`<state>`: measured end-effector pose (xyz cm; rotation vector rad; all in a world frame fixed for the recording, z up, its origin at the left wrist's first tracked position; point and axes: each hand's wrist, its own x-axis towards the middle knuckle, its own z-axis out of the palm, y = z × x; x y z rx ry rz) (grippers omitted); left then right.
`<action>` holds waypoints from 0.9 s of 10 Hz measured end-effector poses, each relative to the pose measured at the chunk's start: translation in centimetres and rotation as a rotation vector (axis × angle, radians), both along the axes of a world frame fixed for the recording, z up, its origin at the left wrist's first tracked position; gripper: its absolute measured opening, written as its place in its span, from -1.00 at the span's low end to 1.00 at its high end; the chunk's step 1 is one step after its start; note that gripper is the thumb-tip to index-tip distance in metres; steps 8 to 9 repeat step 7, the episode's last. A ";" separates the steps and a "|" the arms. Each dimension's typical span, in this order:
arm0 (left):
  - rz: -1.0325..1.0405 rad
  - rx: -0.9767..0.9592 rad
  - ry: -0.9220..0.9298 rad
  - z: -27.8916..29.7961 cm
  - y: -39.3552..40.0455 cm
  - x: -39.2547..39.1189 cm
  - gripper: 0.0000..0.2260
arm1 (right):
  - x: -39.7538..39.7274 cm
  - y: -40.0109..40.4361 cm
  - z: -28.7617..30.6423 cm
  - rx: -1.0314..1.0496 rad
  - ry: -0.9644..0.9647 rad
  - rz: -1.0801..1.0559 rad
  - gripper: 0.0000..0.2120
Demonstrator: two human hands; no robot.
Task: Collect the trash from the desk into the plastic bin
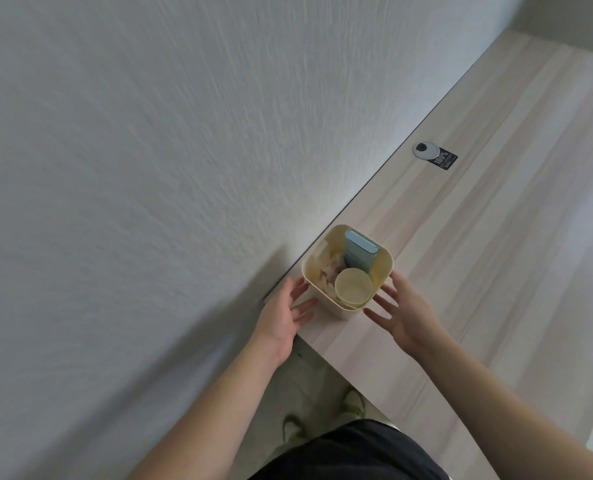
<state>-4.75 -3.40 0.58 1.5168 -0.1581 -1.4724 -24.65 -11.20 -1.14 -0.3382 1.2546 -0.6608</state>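
Head view: my hands flank the full plastic bin (343,308) at the tabletop (496,237) corner.

My left hand (284,315) and right hand (406,315) each form an open grip, fingers straight, holding nothing; whether the fingertips touch the bin's walls I cannot tell. Between them the bin carries a paper cup (353,288), a blue carton (359,252) and crumpled tissue (329,268). It sits near the tabletop's end, beside my left hand; an uneven push from my right could tip it over that edge, I judge.
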 end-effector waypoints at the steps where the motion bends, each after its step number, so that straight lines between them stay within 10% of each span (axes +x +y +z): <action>1: 0.098 -0.033 0.101 0.1 -0.5 0.2 -0.65 | 1.0 -0.8 0.1 0.023 -0.060 -0.039 -0.68; 9: 0.055 -0.035 -0.063 0.6 -1.6 1.9 -0.72 | 2.5 -2.6 0.0 -0.035 -0.158 0.170 -0.73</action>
